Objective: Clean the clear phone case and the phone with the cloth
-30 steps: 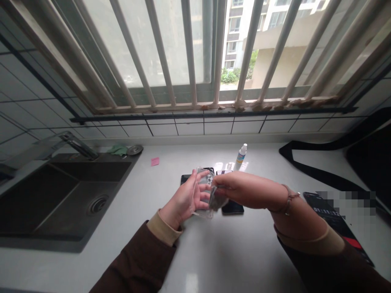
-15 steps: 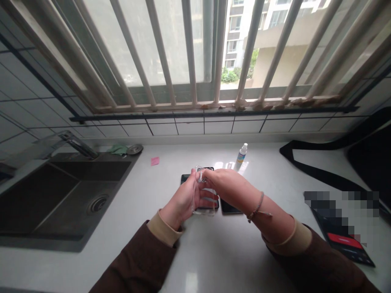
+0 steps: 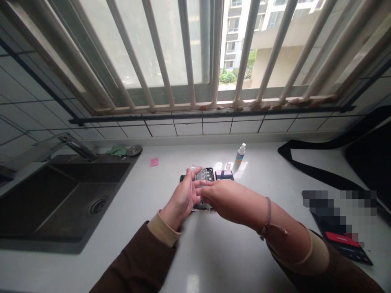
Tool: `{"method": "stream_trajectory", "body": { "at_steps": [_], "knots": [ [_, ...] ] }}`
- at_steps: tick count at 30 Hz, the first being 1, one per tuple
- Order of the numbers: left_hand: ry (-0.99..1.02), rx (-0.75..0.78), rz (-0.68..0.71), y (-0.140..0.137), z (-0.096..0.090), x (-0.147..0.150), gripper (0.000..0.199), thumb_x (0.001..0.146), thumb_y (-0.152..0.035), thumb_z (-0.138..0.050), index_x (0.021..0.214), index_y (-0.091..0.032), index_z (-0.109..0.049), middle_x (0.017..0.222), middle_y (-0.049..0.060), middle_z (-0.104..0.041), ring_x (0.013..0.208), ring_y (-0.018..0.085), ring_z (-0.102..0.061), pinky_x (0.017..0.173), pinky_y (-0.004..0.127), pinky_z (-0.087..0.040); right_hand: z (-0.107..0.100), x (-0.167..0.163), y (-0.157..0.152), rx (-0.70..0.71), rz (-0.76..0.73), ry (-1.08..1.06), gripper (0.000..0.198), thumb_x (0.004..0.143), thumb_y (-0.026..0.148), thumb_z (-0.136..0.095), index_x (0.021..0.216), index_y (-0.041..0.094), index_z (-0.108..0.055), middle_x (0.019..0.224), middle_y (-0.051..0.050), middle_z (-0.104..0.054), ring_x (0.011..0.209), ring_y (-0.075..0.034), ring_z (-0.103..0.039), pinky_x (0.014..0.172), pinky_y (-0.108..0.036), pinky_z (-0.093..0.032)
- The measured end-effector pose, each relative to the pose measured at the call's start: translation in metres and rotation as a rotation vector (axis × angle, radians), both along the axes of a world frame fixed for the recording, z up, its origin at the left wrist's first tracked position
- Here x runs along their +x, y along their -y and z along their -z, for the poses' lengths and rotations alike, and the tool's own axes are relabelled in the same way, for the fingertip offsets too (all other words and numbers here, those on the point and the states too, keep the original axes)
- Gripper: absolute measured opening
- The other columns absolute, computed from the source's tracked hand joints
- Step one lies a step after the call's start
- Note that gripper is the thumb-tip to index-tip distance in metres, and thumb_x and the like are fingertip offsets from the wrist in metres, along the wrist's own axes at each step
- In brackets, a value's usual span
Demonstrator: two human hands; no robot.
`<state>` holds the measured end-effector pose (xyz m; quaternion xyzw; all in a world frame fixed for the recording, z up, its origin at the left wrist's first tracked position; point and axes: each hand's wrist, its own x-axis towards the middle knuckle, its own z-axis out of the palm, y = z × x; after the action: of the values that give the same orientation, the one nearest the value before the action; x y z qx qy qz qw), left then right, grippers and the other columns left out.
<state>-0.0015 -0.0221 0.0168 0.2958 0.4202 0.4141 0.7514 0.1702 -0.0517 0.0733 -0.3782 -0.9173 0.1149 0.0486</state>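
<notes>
A clear phone case (image 3: 195,168) is held up in my left hand (image 3: 182,198), its fingers spread behind the see-through shell. My right hand (image 3: 226,197) comes in from the right with closed fingers at the lower part of the case. Whatever those fingertips hold, if anything, is hidden. Beneath the case lies a black phone or case with camera openings (image 3: 210,173), partly covered. A dark-screened phone (image 3: 224,175) rests to its right, its lower part behind my right hand. The edge of another dark device (image 3: 182,178) shows at the left.
Beyond the hands stands a small white bottle (image 3: 240,154). A pink sticky note (image 3: 154,162) lies on the white counter (image 3: 165,162). At left is a dark sink (image 3: 70,203) with a faucet (image 3: 79,147). A black strap (image 3: 317,171) and a black-and-red package (image 3: 342,238) lie right.
My right hand has moved from the top of the clear case down to its lower part, uncovering the phone on the right. My left hand keeps hold of the case.
</notes>
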Motion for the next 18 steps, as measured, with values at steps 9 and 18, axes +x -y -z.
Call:
{"method": "stream_trajectory", "body": {
  "at_steps": [9, 18],
  "knots": [
    [0.069, 0.054, 0.090, 0.000, -0.003, -0.001, 0.062, 0.109, -0.064, -0.028, 0.154, -0.022, -0.041, 0.106, 0.014, -0.072, 0.075, 0.023, -0.075, 0.064, 0.036, -0.062, -0.013, 0.026, -0.020, -0.244, 0.134, -0.391, 0.017, 0.101, 0.020, -0.060, 0.095, 0.021, -0.076, 0.078, 0.001, -0.073, 0.065, -0.013, -0.059, 0.060, -0.025, -0.037],
    [0.016, 0.044, 0.156, 0.007, -0.006, 0.002, 0.066, 0.107, -0.067, -0.030, 0.154, -0.022, -0.041, 0.104, 0.016, -0.073, 0.078, 0.026, -0.077, 0.073, 0.045, -0.066, 0.011, 0.026, -0.037, 0.370, 0.462, -0.378, 0.021, 0.109, 0.023, -0.054, 0.117, 0.019, -0.074, 0.096, -0.007, -0.081, 0.081, -0.021, -0.073, 0.072, -0.030, -0.044]
  ]
}}
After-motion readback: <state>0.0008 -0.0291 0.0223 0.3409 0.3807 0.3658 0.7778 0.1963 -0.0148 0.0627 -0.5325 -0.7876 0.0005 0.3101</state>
